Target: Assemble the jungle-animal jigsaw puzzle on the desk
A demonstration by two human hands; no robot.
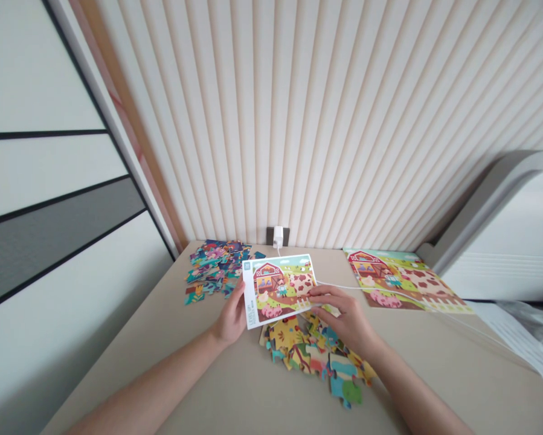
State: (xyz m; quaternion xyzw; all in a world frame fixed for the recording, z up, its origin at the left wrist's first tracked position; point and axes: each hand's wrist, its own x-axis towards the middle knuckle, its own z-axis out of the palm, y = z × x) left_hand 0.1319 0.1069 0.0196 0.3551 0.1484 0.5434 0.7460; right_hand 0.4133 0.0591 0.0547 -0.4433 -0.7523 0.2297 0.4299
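A white-bordered puzzle picture card (278,290) with a red barn, a spotted cow and pink pigs is held up over the table, slightly tilted. My left hand (232,315) grips its left edge, the thumb at the front and the other fingers hidden behind. At the lower right edge, my right hand (341,314) has its fingers over the front of the card; its thumb is hidden. Below the card and partly under my right hand lies a heap of yellow, green and blue jigsaw pieces (307,356).
Dark blue and purple jigsaw pieces (217,263) are piled at the back left of the table (162,356). An assembled-looking farm puzzle (402,281) lies at the right, a white cable (366,288) across it. A white charger (278,235) sits in the wall socket. Clear plastic (529,332) is at far right.
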